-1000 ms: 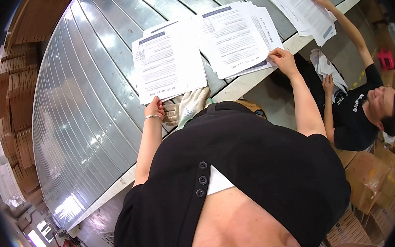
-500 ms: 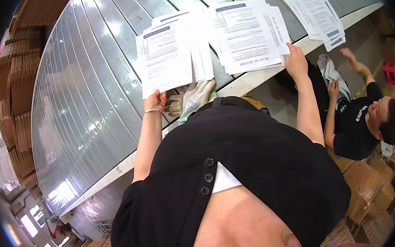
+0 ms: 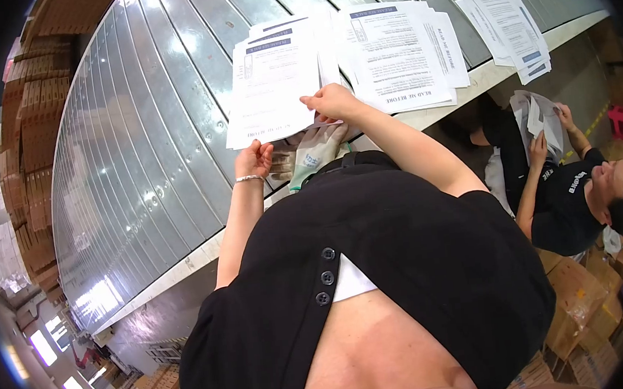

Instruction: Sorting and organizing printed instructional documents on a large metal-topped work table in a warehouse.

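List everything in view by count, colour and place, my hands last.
table: one, silvery, upper half
left papers: one stack, white, table's near edge
middle papers: one stack, white, beside those
right papers: one stack, white, farther right
gloves: count unclear, whitish, below left papers
co-worker: one, in black, right, holding sheets
container: one, red, far right
cardboard: many, brown, left and lower right
your shirt: one, black, lower middle
left hand: one, bare, left papers' lower edge
right hand: one, bare, over left papers

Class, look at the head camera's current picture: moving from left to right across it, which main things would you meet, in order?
Stacked brown cardboard → left pile of printed sheets → middle pile of printed sheets → right pile of printed sheets → red plastic object.
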The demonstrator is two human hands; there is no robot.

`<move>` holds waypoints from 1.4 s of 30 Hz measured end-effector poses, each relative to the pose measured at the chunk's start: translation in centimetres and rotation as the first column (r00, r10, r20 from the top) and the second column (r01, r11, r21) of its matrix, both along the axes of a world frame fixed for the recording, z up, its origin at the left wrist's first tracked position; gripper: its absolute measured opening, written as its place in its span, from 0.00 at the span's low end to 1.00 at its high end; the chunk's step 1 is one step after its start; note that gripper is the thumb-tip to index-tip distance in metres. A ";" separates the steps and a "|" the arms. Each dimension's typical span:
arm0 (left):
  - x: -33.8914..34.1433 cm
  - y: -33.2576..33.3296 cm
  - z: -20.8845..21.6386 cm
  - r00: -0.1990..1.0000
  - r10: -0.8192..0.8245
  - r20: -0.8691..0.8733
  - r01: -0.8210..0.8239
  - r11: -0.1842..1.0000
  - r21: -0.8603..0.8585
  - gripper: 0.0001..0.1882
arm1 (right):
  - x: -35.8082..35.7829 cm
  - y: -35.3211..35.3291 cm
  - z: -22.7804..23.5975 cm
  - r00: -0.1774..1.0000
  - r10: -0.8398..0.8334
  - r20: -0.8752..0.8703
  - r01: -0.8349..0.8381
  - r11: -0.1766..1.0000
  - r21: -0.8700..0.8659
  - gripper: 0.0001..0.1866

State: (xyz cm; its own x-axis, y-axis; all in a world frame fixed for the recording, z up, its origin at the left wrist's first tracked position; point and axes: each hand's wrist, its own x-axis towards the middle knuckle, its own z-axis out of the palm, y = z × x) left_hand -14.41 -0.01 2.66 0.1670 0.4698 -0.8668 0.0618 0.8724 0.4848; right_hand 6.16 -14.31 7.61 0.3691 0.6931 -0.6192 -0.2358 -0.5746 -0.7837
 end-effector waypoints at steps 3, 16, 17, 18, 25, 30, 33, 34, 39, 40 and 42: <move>-0.9 0.3 -0.6 0.997 0.031 0.074 -0.029 0.999 -0.022 0.08 | 0.1 0.9 -1.0 0.966 0.181 0.183 -0.154 0.976 -0.155 0.24; -1.0 0.4 -1.0 0.968 0.110 0.226 -0.117 0.993 0.015 0.08 | -0.4 0.3 -1.6 0.998 0.032 -0.053 -0.041 0.985 -0.165 0.22; -1.2 0.4 -1.2 0.966 0.083 0.244 -0.097 0.994 0.045 0.09 | -0.6 0.1 -1.7 0.997 0.058 -0.059 -0.067 0.984 -0.163 0.22; -1.1 0.1 -1.1 0.965 0.101 0.241 -0.114 0.992 0.044 0.09 | -0.6 -0.1 -1.8 0.988 0.036 -0.149 -0.060 0.986 -0.156 0.22; -1.0 -0.6 -0.7 0.967 0.061 0.249 -0.084 0.993 0.082 0.09 | -2.0 0.5 -2.6 0.936 -0.035 -0.350 -0.020 0.988 -0.153 0.18; -0.5 -1.0 0.9 0.962 0.011 0.271 -0.018 1.000 0.023 0.12 | -1.6 0.3 -3.9 0.945 -0.095 -0.314 0.070 0.993 -0.091 0.13; -0.2 -0.4 2.1 0.973 0.102 0.207 -0.090 0.994 -0.065 0.15 | -0.4 -0.4 -3.3 0.974 0.083 -0.210 -0.099 0.993 -0.066 0.11; -0.7 0.1 1.3 0.978 0.094 0.187 -0.095 0.995 -0.004 0.15 | -0.1 -0.7 -2.8 0.974 0.141 -0.177 -0.153 0.987 -0.056 0.10; -1.6 1.7 -2.0 0.995 -0.020 0.095 0.009 0.993 0.115 0.14 | 1.9 -1.2 -3.7 0.959 0.257 -0.116 -0.263 0.964 -0.041 0.11; -1.7 1.4 -2.1 0.998 -0.009 0.054 0.002 0.990 0.139 0.14 | 2.1 -1.3 -3.0 0.968 0.235 -0.093 -0.239 0.970 -0.045 0.12; -2.2 1.2 -2.2 0.998 -0.054 0.046 0.046 0.987 0.155 0.13 | 2.4 -1.4 -1.6 0.974 0.213 -0.070 -0.217 0.975 -0.048 0.13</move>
